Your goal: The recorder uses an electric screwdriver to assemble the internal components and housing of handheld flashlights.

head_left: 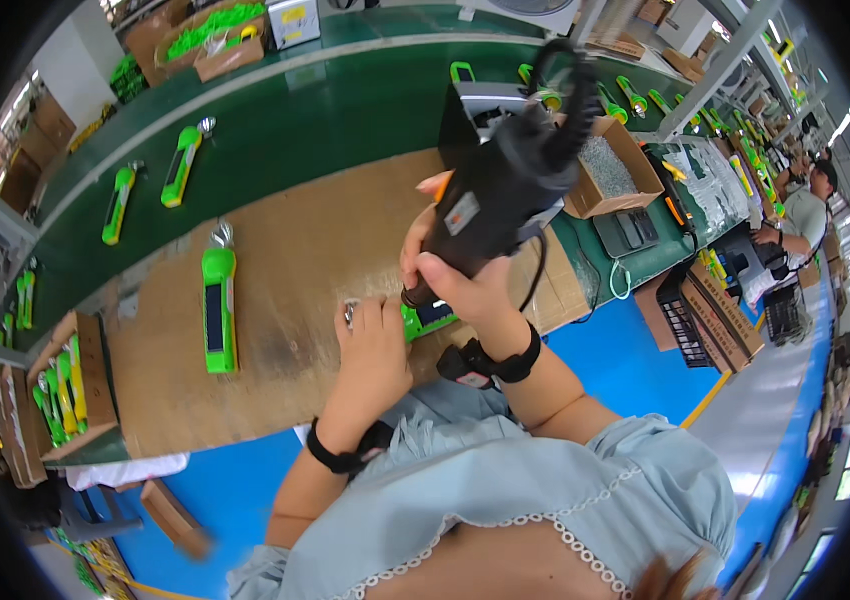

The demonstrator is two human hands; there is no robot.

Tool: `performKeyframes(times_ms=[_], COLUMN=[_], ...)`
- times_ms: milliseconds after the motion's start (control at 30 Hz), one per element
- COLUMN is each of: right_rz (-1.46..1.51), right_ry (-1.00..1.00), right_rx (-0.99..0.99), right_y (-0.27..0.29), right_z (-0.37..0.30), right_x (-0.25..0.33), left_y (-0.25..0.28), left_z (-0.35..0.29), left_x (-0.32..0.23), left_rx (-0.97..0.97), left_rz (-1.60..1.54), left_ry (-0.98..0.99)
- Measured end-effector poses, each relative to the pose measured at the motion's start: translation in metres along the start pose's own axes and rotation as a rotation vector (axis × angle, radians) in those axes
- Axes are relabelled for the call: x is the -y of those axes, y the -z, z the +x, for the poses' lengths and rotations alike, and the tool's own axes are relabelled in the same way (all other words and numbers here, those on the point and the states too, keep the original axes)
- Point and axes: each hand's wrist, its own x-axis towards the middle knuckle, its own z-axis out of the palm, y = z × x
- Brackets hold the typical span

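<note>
My right hand (475,285) is wrapped round a black electric screwdriver (495,195), which is tilted with its tip low and its cable end up. The tip meets a green flashlight (428,319) with a dark panel, lying on the cardboard sheet (295,260). My left hand (375,345) holds that flashlight near its shiny metal end, fingers closed over it. The exact spot under the tip is hidden by my hands. Left of them lies another green flashlight (218,310) with its dark panel up.
Two green flashlights (182,165) rest on the green conveyor (295,105). A carton of small metal screws (605,165) stands right, beside a grey scale-like device (627,232). At left is a box of green and yellow flashlights (65,390). A co-worker (803,225) is far right.
</note>
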Motion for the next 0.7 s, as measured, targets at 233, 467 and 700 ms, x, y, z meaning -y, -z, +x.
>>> performKeyframes(times_ms=[233,467,700], right_rz=[-0.065,-0.223,-0.366], right_ry=[0.208,0.150,0.199], right_rx=[-0.090,-0.306,-0.291], right_y=[0.019,0.056,0.071], right_z=[0.038,0.026,0.013], right_x=[0.017,-0.001,-0.005], left_y=[0.020,0.033,0.007], left_z=[0.006,0.017,0.106], left_x=[-0.015,0.007,0.059], left_rx=[0.016,-0.015,-0.136], left_rz=[0.109,0.219,0.423], left_ry=[0.082,0.294,0.133])
